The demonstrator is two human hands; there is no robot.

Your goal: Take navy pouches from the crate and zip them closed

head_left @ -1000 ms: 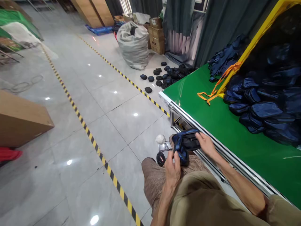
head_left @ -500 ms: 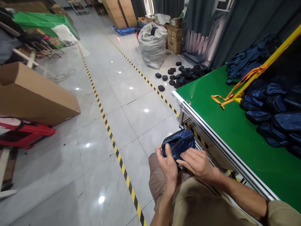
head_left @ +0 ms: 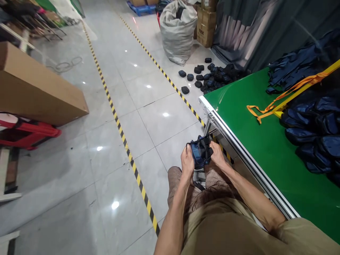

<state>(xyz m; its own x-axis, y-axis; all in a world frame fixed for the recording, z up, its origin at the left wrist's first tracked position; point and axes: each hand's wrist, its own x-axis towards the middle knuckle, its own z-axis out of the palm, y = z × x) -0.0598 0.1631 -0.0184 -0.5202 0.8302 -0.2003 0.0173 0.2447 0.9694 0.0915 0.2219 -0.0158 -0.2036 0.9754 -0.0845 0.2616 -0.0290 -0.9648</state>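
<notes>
Pouch, boxy blue-and-black fabric (head_left: 198, 156), wasn't gaping anymore, so shaping looked further along; left hand (head_left: 188, 161) and right hand (head_left: 217, 154) had fingers gripping opposite sides.

Fingers of a worker's left hand (head_left: 187, 163) and right hand (head_left: 218, 156) are partly out of sight behind a dark blue pouch (head_left: 197, 154), its underside hidden. The view's right edge cuts off piled pouches (head_left: 329, 147), a yellow bar (head_left: 329, 69) and a green table (head_left: 239, 102); the left crops a brown carton (head_left: 45, 88). Upper-left clutter (head_left: 39, 17) blurs beyond recognition, and a gray sack's (head_left: 176, 42) dark contents (head_left: 180, 13) defy identification.
</notes>
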